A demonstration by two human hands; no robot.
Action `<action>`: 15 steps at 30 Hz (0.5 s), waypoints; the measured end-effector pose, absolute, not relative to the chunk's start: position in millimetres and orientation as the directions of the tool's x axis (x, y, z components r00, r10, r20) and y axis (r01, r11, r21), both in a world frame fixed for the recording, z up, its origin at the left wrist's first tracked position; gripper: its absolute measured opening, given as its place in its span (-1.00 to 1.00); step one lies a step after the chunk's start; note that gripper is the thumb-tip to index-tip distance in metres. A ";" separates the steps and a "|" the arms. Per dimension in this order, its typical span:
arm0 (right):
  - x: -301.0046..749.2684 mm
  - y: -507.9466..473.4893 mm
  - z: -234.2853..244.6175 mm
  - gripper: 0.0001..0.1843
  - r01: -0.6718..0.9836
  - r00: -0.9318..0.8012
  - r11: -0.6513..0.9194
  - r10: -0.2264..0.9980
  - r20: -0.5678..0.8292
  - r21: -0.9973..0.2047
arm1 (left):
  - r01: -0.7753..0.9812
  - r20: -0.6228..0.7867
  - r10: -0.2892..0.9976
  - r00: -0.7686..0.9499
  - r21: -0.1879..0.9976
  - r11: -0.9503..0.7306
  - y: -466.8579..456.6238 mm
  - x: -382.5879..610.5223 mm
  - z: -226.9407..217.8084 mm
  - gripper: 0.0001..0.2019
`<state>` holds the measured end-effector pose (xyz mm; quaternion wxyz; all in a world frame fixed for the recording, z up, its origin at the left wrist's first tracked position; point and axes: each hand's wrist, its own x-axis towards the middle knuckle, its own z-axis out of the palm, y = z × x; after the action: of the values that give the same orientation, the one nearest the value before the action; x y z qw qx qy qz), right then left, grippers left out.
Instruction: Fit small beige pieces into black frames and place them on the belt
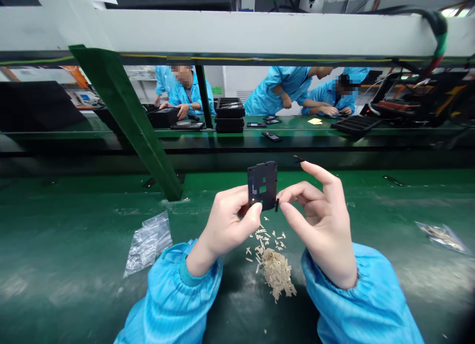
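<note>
My left hand (232,215) pinches a thin black plastic plate (262,185) upright, thumb in front and fingers behind. The plate looks like a phone's inner cover, with small square cutouts. At its lower right edge, my right hand (319,220) holds a small black strip (276,205) between thumb and a fingertip. The right index finger is raised, and a small dark piece (299,159) shows by its tip; whether they touch I cannot tell. Below both hands lies a heap of small beige pieces (276,272), with several scattered above it.
A clear plastic bag (148,242) lies left on the green bench (74,265), and a bag of small parts (441,236) lies right. A slanted green post (129,126) rises at left. Beyond stand stacked black trays (229,115); people in blue work behind them.
</note>
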<state>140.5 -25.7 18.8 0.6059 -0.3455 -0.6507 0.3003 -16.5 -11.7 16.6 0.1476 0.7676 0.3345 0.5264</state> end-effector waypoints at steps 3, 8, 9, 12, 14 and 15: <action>140.0 -27.2 19.0 -0.40 0.093 -0.026 0.590 0.806 0.591 -0.802 | 0.320 0.680 0.697 0.225 0.625 -0.713 -12.5 -16.5 17.1 -0.80; 140.1 -28.7 19.4 -0.40 0.102 -0.026 0.587 0.808 0.588 -0.803 | 0.269 0.638 0.731 0.240 0.680 -0.682 -12.6 -17.2 14.8 -0.78; 140.1 -29.1 19.6 -0.40 0.106 -0.026 0.586 0.809 0.587 -0.803 | 0.261 0.629 0.737 0.247 0.690 -0.676 -12.4 -17.5 14.0 -0.78; 139.8 -30.1 20.0 -0.40 0.116 -0.025 0.580 0.813 0.581 -0.806 | 0.232 0.615 0.744 0.260 0.708 -0.667 -11.7 -18.2 11.6 -0.77; 139.5 -30.3 20.1 -0.40 0.115 -0.022 0.574 0.817 0.576 -0.810 | 0.216 0.613 0.745 0.262 0.715 -0.665 -11.5 -18.3 10.7 -0.77; 139.4 -30.2 20.1 -0.40 0.112 -0.021 0.572 0.819 0.573 -0.813 | 0.211 0.612 0.745 0.263 0.718 -0.664 -11.4 -18.4 10.5 -0.77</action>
<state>139.4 -30.2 20.1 0.6012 -0.3574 -0.6514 0.2939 -18.4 -11.4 10.5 0.2586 0.7514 0.3181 0.5170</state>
